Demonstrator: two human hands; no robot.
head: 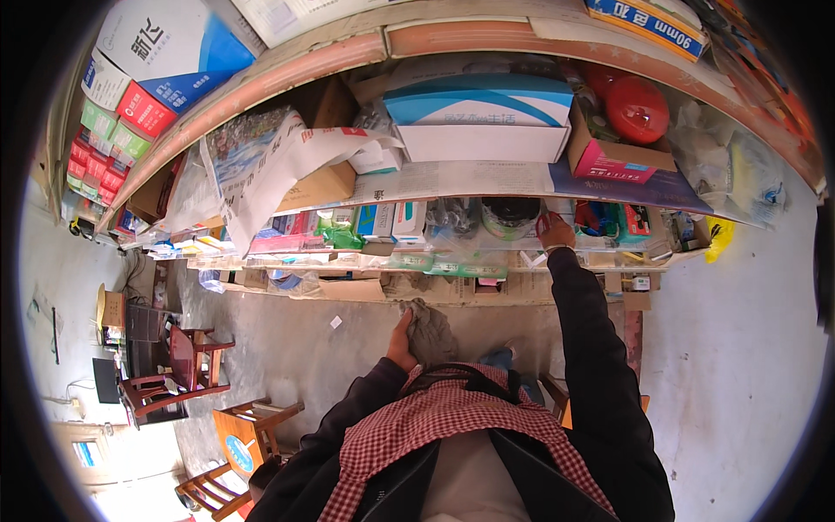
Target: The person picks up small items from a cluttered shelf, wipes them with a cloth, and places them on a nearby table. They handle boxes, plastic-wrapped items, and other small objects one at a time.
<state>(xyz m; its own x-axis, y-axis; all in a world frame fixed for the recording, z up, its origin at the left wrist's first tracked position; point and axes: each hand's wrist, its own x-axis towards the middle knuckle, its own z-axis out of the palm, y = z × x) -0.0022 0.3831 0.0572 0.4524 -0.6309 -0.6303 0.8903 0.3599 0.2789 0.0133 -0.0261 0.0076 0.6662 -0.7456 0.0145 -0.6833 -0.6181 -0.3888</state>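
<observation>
My left hand [402, 344] is at waist height, closed on a crumpled grey cloth [430, 333] that hangs in front of the checked apron. My right arm reaches forward to a middle shelf, where my right hand [556, 233] touches or grips a small red item [543, 224]. Just left of that hand stands a round tub with a black top [511, 214]. To its right are a dark package with blue and red parts [592, 218] and a teal box [633, 223]. What my right fingertips hold is too small to make out fully.
The shelf above carries a blue-and-white box [483, 124], an open carton [610, 153] with a red ball-like object [638, 109], and a newspaper sheet [261, 169] drooping over the edge. Green packages [466, 268] lie on a lower shelf. Wooden chairs [189, 372] and a stool [241, 437] stand at left.
</observation>
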